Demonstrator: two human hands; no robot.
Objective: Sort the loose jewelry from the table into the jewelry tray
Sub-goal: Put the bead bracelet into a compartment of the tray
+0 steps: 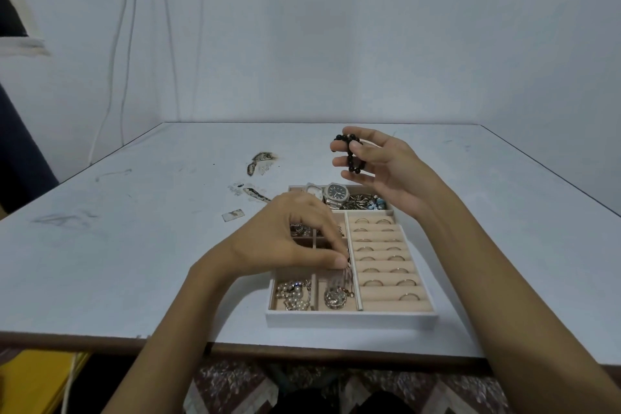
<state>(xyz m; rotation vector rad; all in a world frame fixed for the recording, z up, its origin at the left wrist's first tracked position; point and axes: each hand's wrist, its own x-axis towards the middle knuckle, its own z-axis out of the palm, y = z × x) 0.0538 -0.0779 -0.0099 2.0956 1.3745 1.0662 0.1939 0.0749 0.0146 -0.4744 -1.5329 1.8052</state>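
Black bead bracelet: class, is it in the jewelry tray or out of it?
Out. The right hand holds the black bead bracelet raised clear of the jewelry tray, while the left hand pinches a necklace over it.

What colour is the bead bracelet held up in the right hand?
Black. The bracelet in the right hand shows best in the head view.

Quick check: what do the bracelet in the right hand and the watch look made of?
Bracelet: round black beads with glossy glints, likely polished stone, glass or plastic; unclear which. Watch: silvery case and link band, bright reflections, apparently polished metal.
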